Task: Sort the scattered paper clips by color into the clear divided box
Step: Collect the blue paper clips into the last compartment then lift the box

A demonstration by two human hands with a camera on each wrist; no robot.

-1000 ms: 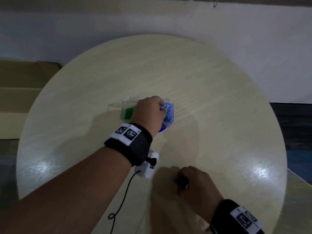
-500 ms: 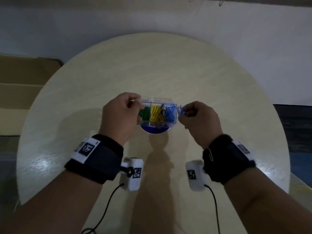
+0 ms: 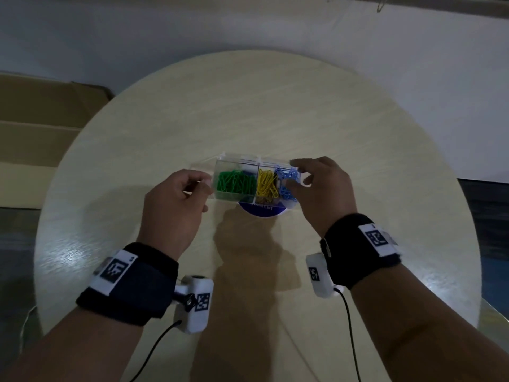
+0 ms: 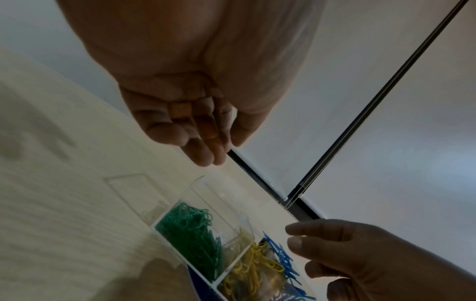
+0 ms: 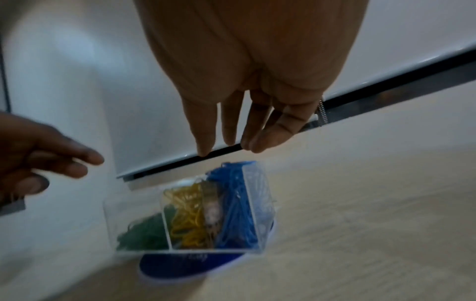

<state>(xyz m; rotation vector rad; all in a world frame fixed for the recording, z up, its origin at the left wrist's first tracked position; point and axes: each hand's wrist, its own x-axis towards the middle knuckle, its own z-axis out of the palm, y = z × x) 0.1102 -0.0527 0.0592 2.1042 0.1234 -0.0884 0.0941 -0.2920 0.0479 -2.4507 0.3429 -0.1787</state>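
Note:
The clear divided box (image 3: 234, 162) stands mid-table with green clips (image 3: 236, 182) on the left, yellow clips (image 3: 265, 185) in the middle and blue clips (image 3: 288, 183) on the right. My left hand (image 3: 203, 186) hovers at the box's left end with loosely curled fingers; in the left wrist view this left hand (image 4: 206, 150) holds nothing and is apart from the box (image 4: 206, 195). My right hand (image 3: 298, 172) is spread over the blue compartment. From the right wrist, the right hand (image 5: 229, 146) has straight, empty fingers above the box (image 5: 257, 183).
A blue round disc (image 3: 260, 211) lies under the box's near side. A clear flat lid (image 4: 128, 189) lies on the table beside the green end. A cardboard box (image 3: 41, 119) stands off the round table (image 3: 358, 161) to the left; a white wall is behind.
My right hand pinched a blue clip near the front edge, carried it to the box's right end and let it go. My left hand moved off the box to its left end.

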